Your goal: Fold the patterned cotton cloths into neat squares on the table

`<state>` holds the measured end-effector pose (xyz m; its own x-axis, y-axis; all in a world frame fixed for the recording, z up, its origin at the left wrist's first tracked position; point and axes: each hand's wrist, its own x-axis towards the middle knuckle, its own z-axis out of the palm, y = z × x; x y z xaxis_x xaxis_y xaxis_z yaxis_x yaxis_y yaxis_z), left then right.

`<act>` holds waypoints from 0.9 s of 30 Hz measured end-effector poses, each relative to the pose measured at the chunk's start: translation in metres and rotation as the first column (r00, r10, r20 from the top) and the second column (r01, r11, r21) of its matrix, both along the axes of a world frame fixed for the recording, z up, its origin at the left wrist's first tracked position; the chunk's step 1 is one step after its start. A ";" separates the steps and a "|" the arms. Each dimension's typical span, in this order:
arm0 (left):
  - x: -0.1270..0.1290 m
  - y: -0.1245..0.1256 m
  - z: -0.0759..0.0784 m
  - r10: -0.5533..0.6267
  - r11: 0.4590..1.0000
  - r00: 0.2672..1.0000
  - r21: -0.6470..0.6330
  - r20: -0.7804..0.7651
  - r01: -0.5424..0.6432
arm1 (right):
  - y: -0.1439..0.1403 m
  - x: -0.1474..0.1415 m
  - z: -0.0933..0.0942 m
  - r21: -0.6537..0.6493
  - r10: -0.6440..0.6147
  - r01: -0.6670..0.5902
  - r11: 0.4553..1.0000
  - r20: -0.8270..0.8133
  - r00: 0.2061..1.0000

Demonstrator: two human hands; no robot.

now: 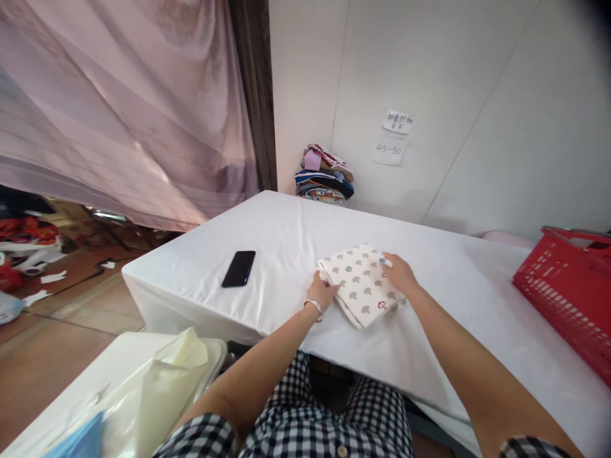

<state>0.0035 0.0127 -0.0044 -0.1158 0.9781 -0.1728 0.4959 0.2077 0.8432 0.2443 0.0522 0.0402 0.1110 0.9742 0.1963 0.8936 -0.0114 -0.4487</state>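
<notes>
Cloth (361, 284) folded square, cream with mushroom print, left hand (321, 293) pinching its edge, right hand (399, 274) flat on top

1. "45-50" is handwritten on the lower paper note (390, 151) stuck to the wall (477, 95).
2. Handwritten characters are carried by the upper paper note (398, 121) just above it, but they are too small to be read.
3. No other text or brand can be read.
</notes>
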 end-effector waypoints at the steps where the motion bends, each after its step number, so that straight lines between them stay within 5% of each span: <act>1: -0.003 0.002 0.000 0.011 1.000 1.000 -0.003 0.006 -0.011 | -0.011 -0.015 -0.005 -0.003 0.096 -0.096 0.995 0.043 0.994; 4: -0.015 0.015 -0.001 0.039 0.998 0.999 0.039 0.002 -0.039 | -0.057 -0.055 -0.022 0.012 0.366 -0.371 0.928 0.142 0.920; 7: -0.026 0.032 -0.004 0.007 0.991 1.000 0.135 0.002 -0.007 | -0.100 -0.076 -0.034 0.103 0.440 -0.469 0.877 0.219 0.871; 16: -0.040 0.068 -0.006 -0.099 0.977 0.983 0.173 -0.154 0.125 | -0.128 -0.083 -0.045 0.186 0.333 -0.380 0.906 0.243 0.911; 27: -0.041 0.079 -0.004 -0.006 0.988 0.973 0.150 -0.232 0.042 | -0.140 -0.094 -0.063 0.254 0.251 -0.344 0.904 0.335 0.908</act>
<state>-0.0374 0.0916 -0.0081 -0.1110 0.9938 0.0073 0.6838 0.0711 0.7262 0.1500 -0.0874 -0.0233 -0.2811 0.8406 0.4630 0.9228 0.3693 -0.1101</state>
